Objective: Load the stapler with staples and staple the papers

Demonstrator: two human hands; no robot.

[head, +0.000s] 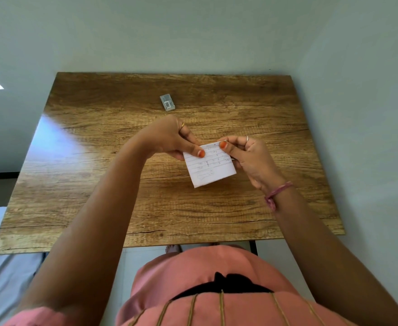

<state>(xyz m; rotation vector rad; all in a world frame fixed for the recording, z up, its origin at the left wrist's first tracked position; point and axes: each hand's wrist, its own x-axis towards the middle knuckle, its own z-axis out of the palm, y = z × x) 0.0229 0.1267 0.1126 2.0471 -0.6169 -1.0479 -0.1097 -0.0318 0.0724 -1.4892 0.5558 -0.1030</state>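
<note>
A small stack of lined, handwritten papers (208,167) is held above the middle of the wooden table (99,184). My left hand (174,140) pinches the stack's upper left corner, thumb on top. My right hand (249,158) pinches the upper right edge, its thumb pressing on the top sheet and its fingers curled behind. A thin metallic edge shows at my right fingers; I cannot tell what it is. No stapler is plainly visible. A small grey staple box (167,102) lies on the table beyond my hands, apart from them.
The table stands against a pale wall. Its near edge is just in front of my body, with a black table leg (253,247) at the lower right. A light-coloured surface (2,267) lies to the left of the table.
</note>
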